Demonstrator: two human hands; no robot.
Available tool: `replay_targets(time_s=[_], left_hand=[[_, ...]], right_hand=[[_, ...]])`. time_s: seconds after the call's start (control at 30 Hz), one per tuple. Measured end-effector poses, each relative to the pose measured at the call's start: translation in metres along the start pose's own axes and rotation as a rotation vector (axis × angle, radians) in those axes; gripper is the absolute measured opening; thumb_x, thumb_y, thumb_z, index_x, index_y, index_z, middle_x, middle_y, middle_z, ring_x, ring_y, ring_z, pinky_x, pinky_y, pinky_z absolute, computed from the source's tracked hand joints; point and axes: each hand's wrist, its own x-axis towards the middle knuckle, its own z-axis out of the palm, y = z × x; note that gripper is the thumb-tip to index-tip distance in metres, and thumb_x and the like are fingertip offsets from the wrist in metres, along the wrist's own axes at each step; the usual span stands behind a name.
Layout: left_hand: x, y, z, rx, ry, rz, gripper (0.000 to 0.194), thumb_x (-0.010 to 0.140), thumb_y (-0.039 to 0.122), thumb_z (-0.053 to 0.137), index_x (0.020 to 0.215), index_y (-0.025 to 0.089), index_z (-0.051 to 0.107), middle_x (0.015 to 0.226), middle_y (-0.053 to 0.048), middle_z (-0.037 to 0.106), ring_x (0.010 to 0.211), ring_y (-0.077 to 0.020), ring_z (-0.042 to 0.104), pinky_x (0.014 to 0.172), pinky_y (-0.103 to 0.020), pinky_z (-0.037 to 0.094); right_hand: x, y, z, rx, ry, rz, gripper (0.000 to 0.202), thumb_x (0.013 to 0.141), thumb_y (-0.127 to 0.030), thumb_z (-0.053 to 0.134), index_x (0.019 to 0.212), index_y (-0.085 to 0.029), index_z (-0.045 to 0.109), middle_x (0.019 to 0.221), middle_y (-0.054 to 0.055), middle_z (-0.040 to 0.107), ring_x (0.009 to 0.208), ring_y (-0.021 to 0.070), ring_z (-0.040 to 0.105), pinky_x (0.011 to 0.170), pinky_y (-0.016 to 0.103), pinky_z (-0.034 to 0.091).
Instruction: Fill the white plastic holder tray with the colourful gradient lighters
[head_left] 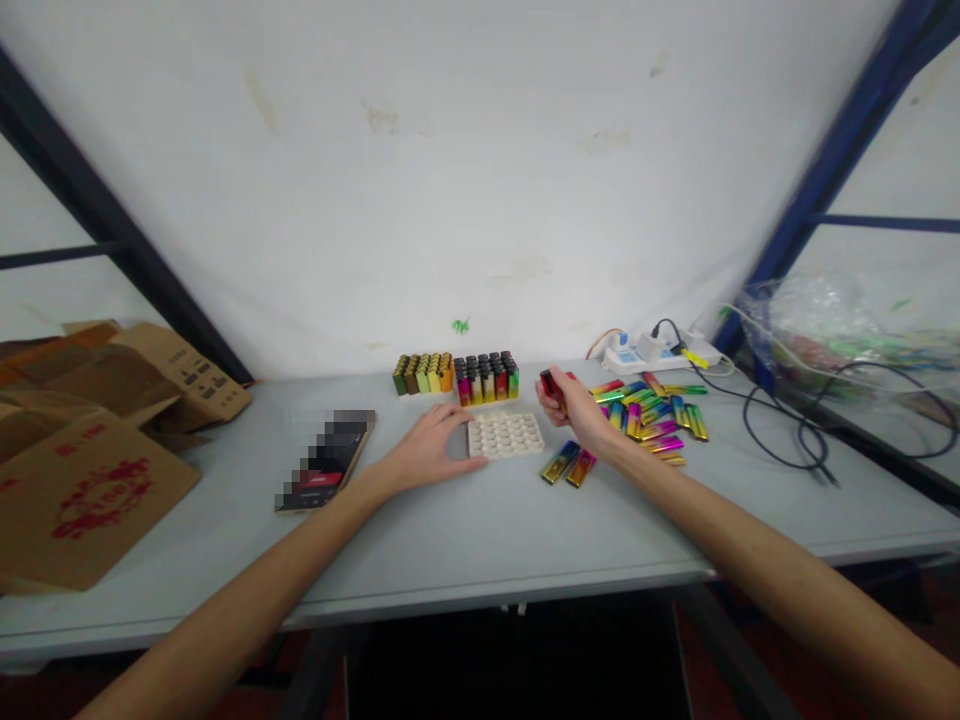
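Note:
My left hand (424,446) rests at the left end of a white tray (506,435) with rows of round holes. Its thumb lies at the tray's front corner and its fingers at the back corner, so it holds that end. In my right hand (574,405), raised just right of the tray, is a lighter (548,381) with a dark top; the fist hides most of it. A loose pile of shiny multicoloured lighters (651,415) lies beyond my right wrist. Two more, a blue-gold lighter (559,463) and a magenta-gold lighter (580,467), lie in front of that hand.
Against the wall stand a block of gold-topped lighters (424,374) and a block of dark-topped lighters (487,379). A partly blurred flat box (328,462) lies left. Cardboard boxes (97,500) fill the left end. A power strip (645,355) and black cable (780,455) are right.

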Motion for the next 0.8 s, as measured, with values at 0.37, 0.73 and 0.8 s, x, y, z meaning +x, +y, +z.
replay_targets(time_s=[0.37,0.73,0.8], left_hand=[[0.002,0.011,0.005,-0.054,0.034,-0.030,0.067,0.074,0.066,0.079,0.120,0.018,0.065,0.126,-0.014,0.064,0.121,-0.0330,0.061,0.111,-0.049,0.046],[0.007,0.023,0.018,-0.133,0.036,-0.001,0.071,0.066,0.066,0.087,0.114,0.019,0.066,0.117,-0.012,0.066,0.113,-0.0328,0.063,0.103,-0.048,0.049],[0.008,0.022,0.018,-0.145,0.038,-0.010,0.071,0.065,0.066,0.088,0.114,0.019,0.066,0.117,-0.012,0.067,0.113,-0.0330,0.063,0.104,-0.048,0.049]], right_hand=[[0.001,0.010,0.004,-0.267,-0.001,-0.232,0.042,0.082,-0.058,0.077,0.098,-0.019,0.074,0.089,0.003,0.071,0.085,0.0172,0.064,0.079,0.031,0.052],[0.005,0.027,0.015,-0.389,-0.029,-0.390,0.038,0.085,-0.048,0.077,0.109,-0.019,0.071,0.096,0.008,0.080,0.091,0.0226,0.077,0.088,0.038,0.062],[0.006,0.027,0.016,-0.433,-0.041,-0.416,0.037,0.087,-0.048,0.075,0.110,-0.020,0.070,0.098,0.008,0.080,0.093,0.0228,0.077,0.088,0.038,0.063]])
